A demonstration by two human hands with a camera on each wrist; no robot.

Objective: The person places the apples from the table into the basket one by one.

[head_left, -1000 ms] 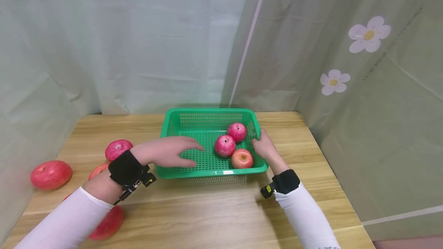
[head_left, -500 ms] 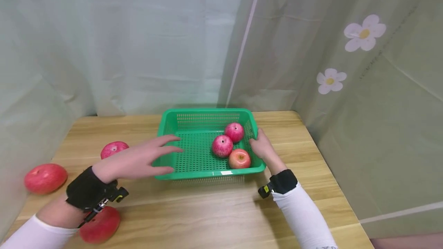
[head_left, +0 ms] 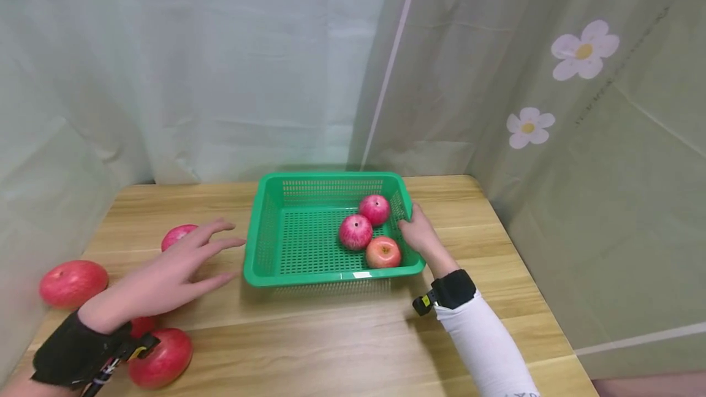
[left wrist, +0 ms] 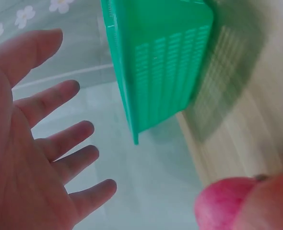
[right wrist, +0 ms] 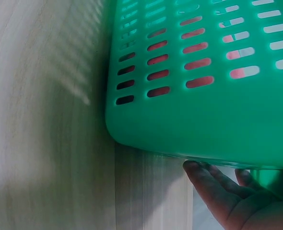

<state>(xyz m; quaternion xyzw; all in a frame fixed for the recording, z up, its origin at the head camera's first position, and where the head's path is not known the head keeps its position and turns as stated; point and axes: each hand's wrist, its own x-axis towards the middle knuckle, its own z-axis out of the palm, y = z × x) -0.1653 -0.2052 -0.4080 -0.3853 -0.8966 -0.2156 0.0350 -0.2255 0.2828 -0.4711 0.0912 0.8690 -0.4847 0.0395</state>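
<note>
A green plastic basket with slotted walls stands on the table, holding a dark pink apple, another pink apple behind it and a paler red apple in its right part. My right hand grips the basket's right rim, thumb on the inner side. Left of the basket, my left hand hovers with fingers spread and nothing in it. Under and around it lie a pink apple, a large red apple and another red apple. A further red apple is mostly hidden by the wrist.
The wooden table backs onto a pale curtain. More curtain with white flowers hangs along the right side. Black camera straps circle both wrists.
My left hand has moved from over the basket leftward and toward me, over the loose apples. My right hand keeps its hold on the rim; the apples in the basket stay put.
</note>
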